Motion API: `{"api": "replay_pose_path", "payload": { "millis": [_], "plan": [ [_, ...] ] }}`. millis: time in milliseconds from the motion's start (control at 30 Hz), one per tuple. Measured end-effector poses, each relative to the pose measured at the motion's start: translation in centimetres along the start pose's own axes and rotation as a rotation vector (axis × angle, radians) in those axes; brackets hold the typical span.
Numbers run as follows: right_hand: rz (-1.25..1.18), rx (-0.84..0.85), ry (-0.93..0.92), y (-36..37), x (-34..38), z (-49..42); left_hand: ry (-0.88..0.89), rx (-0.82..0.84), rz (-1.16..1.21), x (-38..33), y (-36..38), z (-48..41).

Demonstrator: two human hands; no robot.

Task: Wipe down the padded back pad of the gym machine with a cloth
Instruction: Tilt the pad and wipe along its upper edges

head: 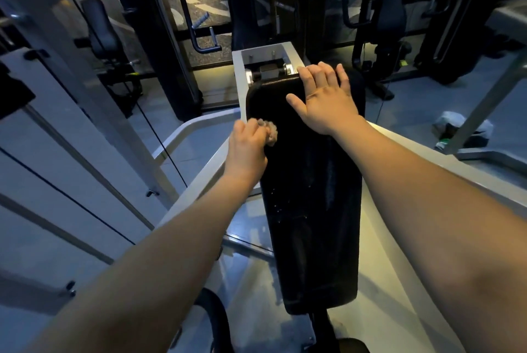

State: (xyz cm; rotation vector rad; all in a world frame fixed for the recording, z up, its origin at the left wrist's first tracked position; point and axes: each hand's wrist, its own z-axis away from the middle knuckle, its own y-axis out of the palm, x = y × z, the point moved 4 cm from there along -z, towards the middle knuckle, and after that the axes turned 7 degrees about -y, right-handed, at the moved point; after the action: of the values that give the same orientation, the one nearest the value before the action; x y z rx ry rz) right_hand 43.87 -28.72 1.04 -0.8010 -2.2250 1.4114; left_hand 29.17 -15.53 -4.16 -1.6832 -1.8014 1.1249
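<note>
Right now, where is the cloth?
In the head view the cloth is bunched in the left hand against the left edge of the back pad, toward its far end, left of the right hand lying flat on the pad.

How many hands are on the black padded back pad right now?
2. The left hand grips a crumpled pale cloth against the left edge of the black padded back pad; the right hand lies flat near its top end.
</note>
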Motion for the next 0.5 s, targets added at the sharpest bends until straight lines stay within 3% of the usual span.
{"api": "replay_pose_path", "payload": {
  "millis": [133,200,367,500],
  "plan": [
    [0.011,0.033,-0.007,-0.7,0.2,0.2,-0.048,0.238,0.009,0.8,2.4,5.1],
    [0.003,0.023,-0.023,-1.0,0.2,0.5,-0.038,0.18,0.094,0.4,0.7,3.6],
    [0.018,-0.034,-0.037,-1.2,0.4,2.2,0.022,-0.165,0.17,-3.1,-6.8,-6.0],
    [0.011,-0.014,-0.036,-1.4,0.1,2.5,0.097,-0.062,0.032,-3.6,-4.5,-7.7]
  ]
}}
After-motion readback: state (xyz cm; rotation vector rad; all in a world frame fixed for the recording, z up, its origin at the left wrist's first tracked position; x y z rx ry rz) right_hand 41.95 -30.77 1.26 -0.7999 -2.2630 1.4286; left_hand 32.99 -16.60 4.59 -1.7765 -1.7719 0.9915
